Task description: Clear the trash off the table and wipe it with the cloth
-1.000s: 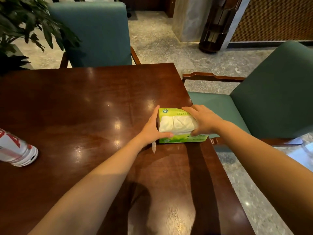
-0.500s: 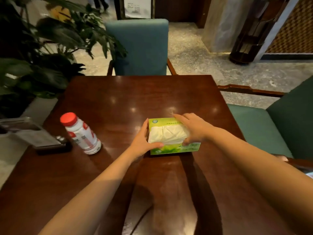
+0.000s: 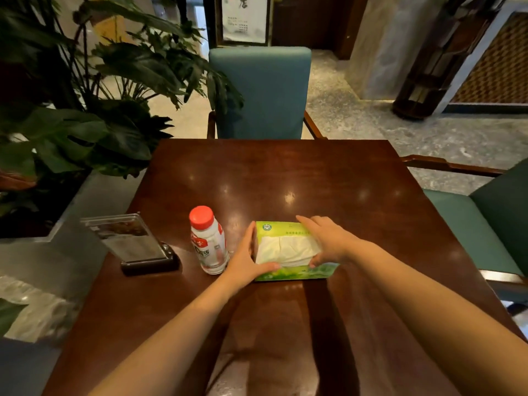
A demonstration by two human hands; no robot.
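A green tissue pack (image 3: pixel 291 272) with white tissues showing on top lies on the dark wooden table (image 3: pixel 285 178). My left hand (image 3: pixel 248 258) grips its left end, thumb on the near edge. My right hand (image 3: pixel 328 241) presses on its right side, fingers over the white tissues. Just left of the pack stands a small plastic bottle (image 3: pixel 208 241) with a red cap and a red-and-white label, upright and nearly touching my left hand. No cloth is visible.
An acrylic menu stand (image 3: pixel 131 241) on a dark base sits near the table's left edge. A teal chair (image 3: pixel 260 92) faces the far side, another teal chair (image 3: pixel 485 224) stands at the right. A large potted plant (image 3: pixel 71 110) crowds the left.
Both hands slid the tissue pack from the table's right edge leftward to beside the bottle. The view swung left, bringing the bottle, menu stand and plant into sight.
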